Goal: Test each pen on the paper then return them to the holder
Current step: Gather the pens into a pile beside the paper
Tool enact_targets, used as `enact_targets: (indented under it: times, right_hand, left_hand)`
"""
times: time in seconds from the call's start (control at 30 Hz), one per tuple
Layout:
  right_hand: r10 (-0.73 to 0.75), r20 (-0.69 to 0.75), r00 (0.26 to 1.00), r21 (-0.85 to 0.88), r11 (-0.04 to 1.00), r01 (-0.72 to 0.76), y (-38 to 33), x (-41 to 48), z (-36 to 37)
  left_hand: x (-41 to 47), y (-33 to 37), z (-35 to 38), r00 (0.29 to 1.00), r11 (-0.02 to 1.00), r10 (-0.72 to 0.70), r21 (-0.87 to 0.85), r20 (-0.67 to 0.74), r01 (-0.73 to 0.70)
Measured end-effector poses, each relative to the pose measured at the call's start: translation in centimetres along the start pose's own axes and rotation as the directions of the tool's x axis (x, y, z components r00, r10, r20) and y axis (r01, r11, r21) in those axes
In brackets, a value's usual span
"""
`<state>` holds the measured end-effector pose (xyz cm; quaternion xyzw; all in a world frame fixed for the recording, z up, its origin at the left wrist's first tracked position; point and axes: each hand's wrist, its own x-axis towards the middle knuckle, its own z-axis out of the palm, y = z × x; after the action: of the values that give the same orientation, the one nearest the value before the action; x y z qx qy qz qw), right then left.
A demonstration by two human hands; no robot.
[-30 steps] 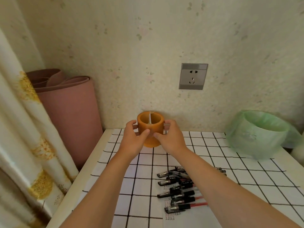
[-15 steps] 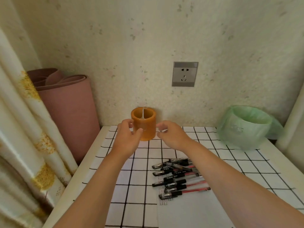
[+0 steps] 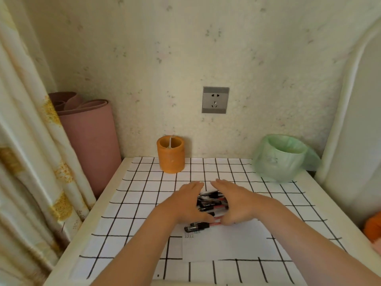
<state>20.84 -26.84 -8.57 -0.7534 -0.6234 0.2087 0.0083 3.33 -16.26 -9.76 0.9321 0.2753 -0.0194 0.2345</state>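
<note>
Where the paper (image 3: 226,244) lies on the checked bench (image 3: 132,195), the left hand (image 3: 185,203) and right hand (image 3: 237,201) flank the heap of pens (image 3: 209,201) — each grip unclenched, fingers straight against its sides; beyond, the orange holder (image 3: 170,156) stands by the wall.

Black-capped pens (image 3: 212,201) heaped at far edge of white paper (image 3: 228,244); orange cylindrical holder (image 3: 170,155) upright, well behind.

Loose pens (image 3: 210,200) between left hand (image 3: 186,203) and right hand (image 3: 237,203); holder (image 3: 170,154) beyond.
</note>
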Motion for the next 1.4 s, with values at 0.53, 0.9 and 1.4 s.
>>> enact_targets:
  times: [0.53, 0.9, 1.4]
  right_hand:
    - [-0.183, -0.346, 0.92, 0.032, 0.978, 0.206, 0.6, 1.7, 1.9]
    - [0.051, -0.247, 0.968, 0.063, 0.997, -0.036, 2.1, -1.3, 6.0]
    - [-0.145, -0.111, 0.983, -0.288, 0.952, 0.108, -0.7, -1.2, 3.8]
  left_hand:
    - [2.2, -0.6, 2.8, 0.985, 0.97, -0.012, 0.237, -0.17, 0.053]
    - [2.6, 0.0, 3.7, 0.989, 0.94, 0.02, 0.34, -0.146, 0.031]
    - [-1.5, -3.6, 1.7, 0.942, 0.868, -0.265, 0.375, -0.206, 0.326]
